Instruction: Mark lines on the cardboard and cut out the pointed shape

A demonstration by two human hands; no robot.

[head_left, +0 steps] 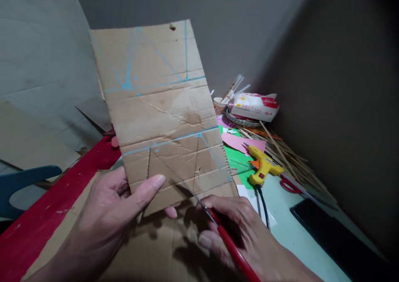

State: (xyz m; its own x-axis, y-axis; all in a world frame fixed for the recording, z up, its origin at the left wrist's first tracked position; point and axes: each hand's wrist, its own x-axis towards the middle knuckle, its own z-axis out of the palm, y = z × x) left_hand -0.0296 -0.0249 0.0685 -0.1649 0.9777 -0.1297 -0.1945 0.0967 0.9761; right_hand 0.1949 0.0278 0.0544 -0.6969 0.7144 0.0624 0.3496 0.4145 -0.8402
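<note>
A creased brown cardboard piece (165,107), marked with blue and dark lines forming triangles, is held up in front of me. My left hand (115,207) grips its lower left edge, thumb on the marked face and a fingertip showing below. My right hand (232,228) is closed round the red handles of a pair of scissors (227,242). Their metal blade lies across the lower part of the cardboard, along a dark slanted line. How far the blades are apart, I cannot tell. Under both hands lies a larger cardboard sheet (146,248).
To the right are a yellow glue gun (262,165) with a black cord, pink paper (230,141), thin wooden sticks (293,165) and a black phone-like slab (330,232). Behind them stand a paper cup (220,106) and a tissue pack (254,107). A blue chair-like part (28,182) is at left.
</note>
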